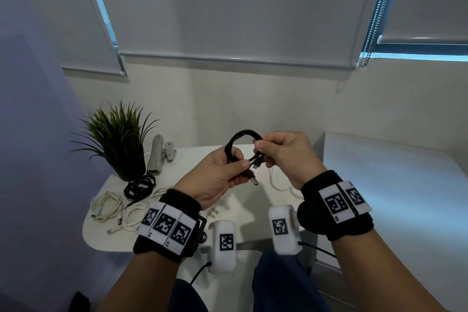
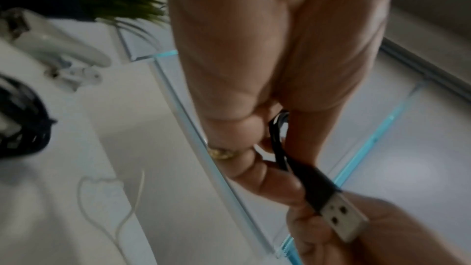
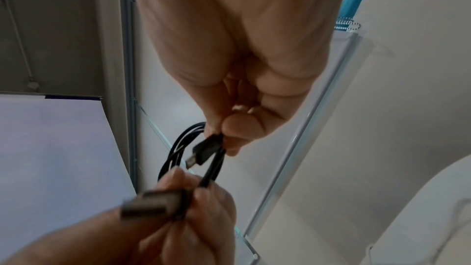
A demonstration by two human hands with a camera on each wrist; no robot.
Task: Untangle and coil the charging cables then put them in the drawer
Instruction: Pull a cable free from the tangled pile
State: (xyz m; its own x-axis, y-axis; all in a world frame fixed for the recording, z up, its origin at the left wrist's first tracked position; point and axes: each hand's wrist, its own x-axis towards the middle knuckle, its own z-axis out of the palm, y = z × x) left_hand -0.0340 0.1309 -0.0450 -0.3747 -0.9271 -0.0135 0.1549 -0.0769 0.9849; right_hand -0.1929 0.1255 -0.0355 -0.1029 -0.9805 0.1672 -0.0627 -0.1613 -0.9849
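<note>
From the head camera, a person sits at a small white table [image 1: 106, 240] and holds a coiled black USB cable [image 1: 244, 134] up above it with both hands. The left hand [image 1: 215, 180] grips one side of the coil, thumb pressed over the strands, and the cable's USB-A plug [image 1: 254, 181] sticks out below the thumb. The right hand [image 1: 286, 154] pinches the other side of the coil together with the small plug [image 1: 256, 166] at the cable's other end. On the table to the left lie a second black coiled cable [image 1: 139, 186] and several loosely bundled white cables [image 1: 107, 206]. Behind them stand a potted green plant [image 1: 119, 134] and a grey stapler [image 1: 155, 156]. Another white cable [image 1: 278, 185] lies on the table under the right hand.

From the left wrist camera, the left hand [image 2: 254, 51] fills the upper frame, fingers curled round the black cable [image 2: 277, 148]. The USB-A plug [image 2: 339, 219] points towards the lens, close to the right hand [image 2: 382, 235] below. The stapler [image 2: 51, 47] and a loose white cable [image 2: 107, 209] are blurred on the table at left.

From the right wrist camera, the right hand [image 3: 234, 47] pinches the small plug [image 3: 203, 150] and the black loops [image 3: 175, 152] between thumb and fingertips. Below, the left hand [image 3: 165, 233] holds the blurred USB-A plug [image 3: 153, 203].
</note>
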